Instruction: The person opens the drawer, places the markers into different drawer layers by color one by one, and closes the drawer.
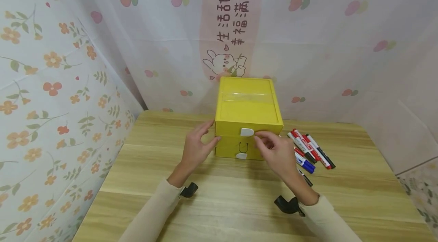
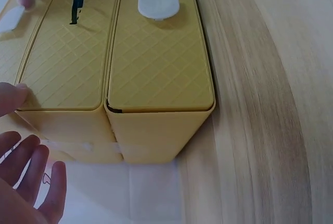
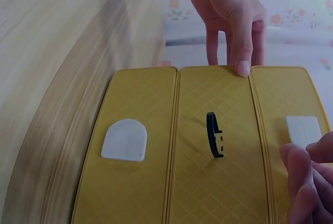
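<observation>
A yellow three-tier drawer box [image 1: 249, 110] stands on the table. Its top drawer has a white pull tab [image 1: 246, 132], and the bottom drawer carries another white tab [image 3: 125, 140]. A thin black curved strip [image 3: 213, 134] marks the middle drawer. My right hand [image 1: 278, 154] pinches the edge of the upper tab between thumb and forefinger. On the other side my left hand [image 1: 198, 145] steadies the box, its thumb touching the front left edge and the fingers extended along the side wall. All drawer fronts look flush with the box.
Several markers [image 1: 309, 150] with red, black and blue caps lie in a loose pile right of the box, partly behind my right hand. A patterned cloth [image 1: 164, 44] hangs behind the wooden table [image 1: 222, 204]. Clear tape [image 1: 248, 97] crosses the box top.
</observation>
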The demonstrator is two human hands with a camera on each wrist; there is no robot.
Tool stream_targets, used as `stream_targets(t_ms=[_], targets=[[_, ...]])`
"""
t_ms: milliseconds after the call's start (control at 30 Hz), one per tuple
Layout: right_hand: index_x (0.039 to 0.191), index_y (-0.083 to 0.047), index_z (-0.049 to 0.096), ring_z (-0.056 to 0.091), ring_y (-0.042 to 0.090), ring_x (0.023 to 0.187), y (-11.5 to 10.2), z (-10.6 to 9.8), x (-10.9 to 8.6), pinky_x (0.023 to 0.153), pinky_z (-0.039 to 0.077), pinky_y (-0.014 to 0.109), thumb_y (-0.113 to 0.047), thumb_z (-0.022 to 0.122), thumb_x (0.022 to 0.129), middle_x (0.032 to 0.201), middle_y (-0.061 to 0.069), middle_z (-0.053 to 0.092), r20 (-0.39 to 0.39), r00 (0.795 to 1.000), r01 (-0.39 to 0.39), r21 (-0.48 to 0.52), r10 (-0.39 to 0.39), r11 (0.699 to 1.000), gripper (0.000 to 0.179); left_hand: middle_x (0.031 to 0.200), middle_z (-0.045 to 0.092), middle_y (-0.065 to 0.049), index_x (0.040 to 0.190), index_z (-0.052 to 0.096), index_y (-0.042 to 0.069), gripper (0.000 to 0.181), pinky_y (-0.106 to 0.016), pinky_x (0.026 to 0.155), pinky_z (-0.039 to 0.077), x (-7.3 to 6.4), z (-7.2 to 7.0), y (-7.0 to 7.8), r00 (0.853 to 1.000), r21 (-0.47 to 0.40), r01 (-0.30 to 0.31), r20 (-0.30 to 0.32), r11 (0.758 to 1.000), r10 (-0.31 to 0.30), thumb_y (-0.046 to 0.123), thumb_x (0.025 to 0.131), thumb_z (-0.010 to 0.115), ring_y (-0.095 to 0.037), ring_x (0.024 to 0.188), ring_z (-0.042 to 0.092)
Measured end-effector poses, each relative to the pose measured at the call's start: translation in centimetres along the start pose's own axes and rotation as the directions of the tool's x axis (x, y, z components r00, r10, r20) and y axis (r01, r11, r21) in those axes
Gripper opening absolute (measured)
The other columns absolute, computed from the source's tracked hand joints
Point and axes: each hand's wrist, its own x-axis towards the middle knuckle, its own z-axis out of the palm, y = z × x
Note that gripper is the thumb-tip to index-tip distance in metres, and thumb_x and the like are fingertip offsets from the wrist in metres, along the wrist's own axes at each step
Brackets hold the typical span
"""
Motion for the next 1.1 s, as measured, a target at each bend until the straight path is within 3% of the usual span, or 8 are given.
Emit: stream_targets(t_ms=[133, 467, 800, 1100], targets=[[0.102, -0.001, 0.083, 0.064, 0.005, 0.053, -0.22, 0.26, 0.18, 0.050, 0.051, 0.016, 0.001, 0.083, 0.097, 0.075, -0.002, 0.077, -0.005, 1.000, -0.010, 0.000, 0.010, 1.000, 0.006, 0.131, 0.076, -0.023, 0.134, 0.074, -0.008, 0.049, -0.050, 0.088, 0.066, -0.05, -0.05, -0.04, 0.998, 0.034, -0.049, -0.025, 0.998, 0.049, 0.001, 0.089, 0.091, -0.040, 0.112, 0.076], [0.100, -0.001, 0.083, 0.061, 0.003, 0.049, -0.37, 0.66, 0.26, 0.045, 0.049, 0.017, -0.001, 0.080, 0.099, 0.073, 0.000, 0.077, -0.020, 0.998, -0.058, 0.000, 0.058, 0.998, 0.003, 0.117, 0.081, -0.020, 0.125, 0.079, -0.008, 0.029, -0.049, 0.085, 0.068, 0.54, -0.53, 0.17, 0.989, -0.056, -0.130, -0.074, 0.990, 0.126, -0.005, 0.096, 0.080, -0.036, 0.100, 0.081], [0.098, 0.000, 0.082, 0.060, 0.006, 0.048, -0.62, 0.83, 0.41, 0.044, 0.047, 0.016, -0.002, 0.082, 0.099, 0.073, -0.001, 0.076, -0.035, 0.997, -0.070, 0.011, 0.070, 0.997, 0.003, 0.112, 0.082, -0.020, 0.118, 0.082, -0.008, 0.022, -0.050, 0.084, 0.067, 0.86, -0.79, -0.06, 0.984, -0.038, -0.162, -0.087, 0.986, 0.158, -0.006, 0.096, 0.080, -0.036, 0.098, 0.082], [0.096, -0.002, 0.082, 0.059, 0.004, 0.048, -0.77, 0.99, 0.39, 0.045, 0.048, 0.015, 0.002, 0.081, 0.098, 0.071, -0.003, 0.075, -0.034, 0.996, -0.077, 0.001, 0.077, 0.997, 0.005, 0.113, 0.081, -0.020, 0.117, 0.083, -0.007, 0.021, -0.051, 0.085, 0.067, 0.74, -0.95, -0.25, 0.985, -0.045, -0.150, -0.088, 0.988, 0.145, -0.005, 0.096, 0.081, -0.036, 0.099, 0.082]])
